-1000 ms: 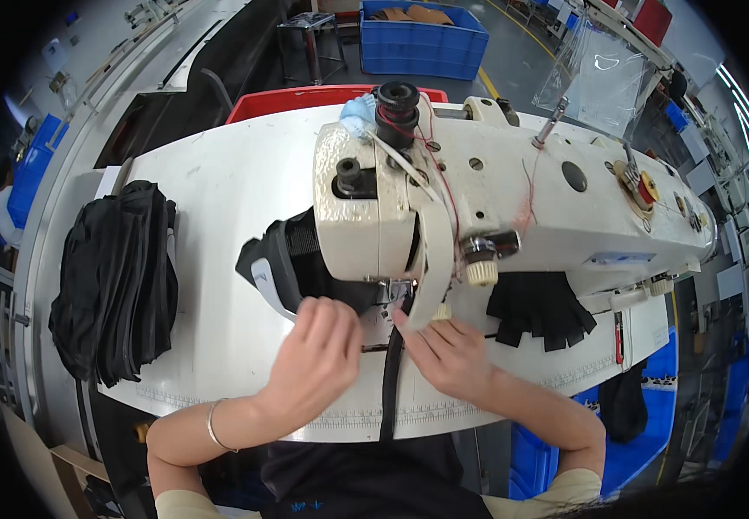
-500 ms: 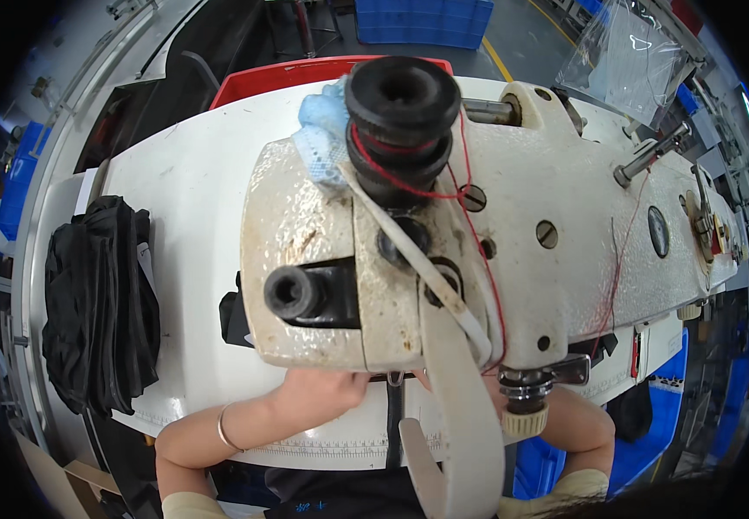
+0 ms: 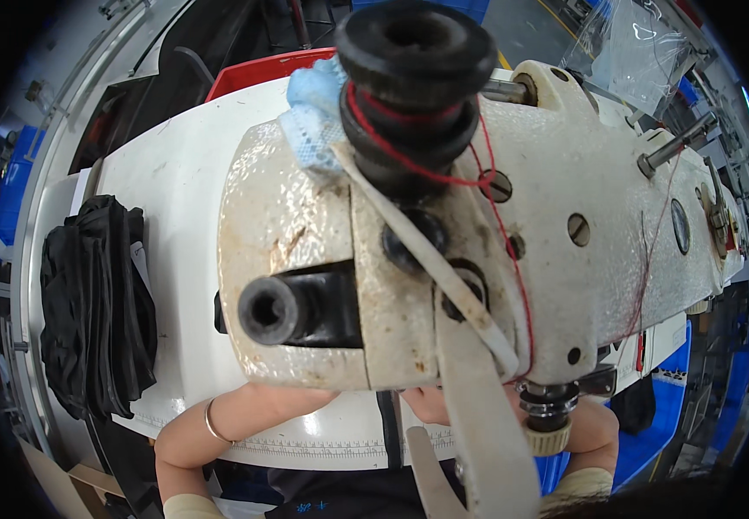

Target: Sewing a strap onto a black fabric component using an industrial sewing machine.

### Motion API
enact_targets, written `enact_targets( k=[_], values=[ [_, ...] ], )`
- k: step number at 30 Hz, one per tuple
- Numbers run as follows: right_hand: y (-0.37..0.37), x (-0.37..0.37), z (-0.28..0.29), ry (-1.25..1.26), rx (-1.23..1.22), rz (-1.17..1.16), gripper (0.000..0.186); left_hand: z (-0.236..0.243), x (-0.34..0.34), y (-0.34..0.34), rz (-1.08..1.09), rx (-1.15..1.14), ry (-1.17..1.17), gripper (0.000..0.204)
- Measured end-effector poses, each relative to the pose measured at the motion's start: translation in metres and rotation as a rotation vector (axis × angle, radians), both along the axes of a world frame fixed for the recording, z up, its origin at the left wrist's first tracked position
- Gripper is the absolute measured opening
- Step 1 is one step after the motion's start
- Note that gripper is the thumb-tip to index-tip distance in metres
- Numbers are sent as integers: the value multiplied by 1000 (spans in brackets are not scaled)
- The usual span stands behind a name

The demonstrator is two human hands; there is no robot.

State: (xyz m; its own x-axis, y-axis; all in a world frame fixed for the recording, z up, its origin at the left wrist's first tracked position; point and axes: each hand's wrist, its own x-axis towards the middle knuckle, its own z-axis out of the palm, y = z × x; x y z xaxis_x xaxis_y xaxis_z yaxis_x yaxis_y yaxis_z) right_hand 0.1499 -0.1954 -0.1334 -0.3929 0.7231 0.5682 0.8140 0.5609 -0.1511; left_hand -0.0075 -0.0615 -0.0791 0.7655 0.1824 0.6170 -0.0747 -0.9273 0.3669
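A white sewing machine head [image 3: 288, 190], with black knobs, red thread, a blue cloth on top and a pale lever, fills the middle of the view and hides most of both hands. My left hand [image 3: 301, 396] reaches beneath its near left side, fingers hidden. My right hand [image 3: 422, 402] is behind the pale lever [image 3: 478, 415], its visible fingers curled; whatever they grip is hidden. A narrow black strip [image 3: 392, 432] runs toward me between my hands, over the white table [image 3: 184, 147]. A sliver of black fabric shows left of the machine head.
A stack of black fabric pieces [image 3: 97, 307] lies on the table's left. A red bin [image 3: 244, 69] stands behind the table, blue bins [image 3: 655, 424] at lower right and far left [image 3: 15, 190], and clear plastic sheeting [image 3: 617, 52] at back right.
Since a second ago the view has moved much closer over the machine head, which now looms large. Both hands, earlier visible at the needle area, have become mostly hidden under it.
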Motion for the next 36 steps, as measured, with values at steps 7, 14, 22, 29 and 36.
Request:
enact_targets(
  k=[7, 14, 22, 29, 36],
  values=[
    [-12, -3, 6, 30, -44, -124, 33, 7, -8, -4, -3, 300, 287, 28],
    [-7, -7, 0, 25, 1, -162, 33, 0, -6, -9, 34, 200, 255, 28],
    [-7, 10, 2, -191, 41, -35, 31, 5, -5, -10, 33, 162, 269, 28],
    [-2, 4, 18, -39, 19, -74, 33, 13, -4, -5, 42, 134, 291, 28],
    [-5, 24, 49, -526, 167, -30, 39, 14, -3, -2, -10, 169, 363, 30]
  ],
)
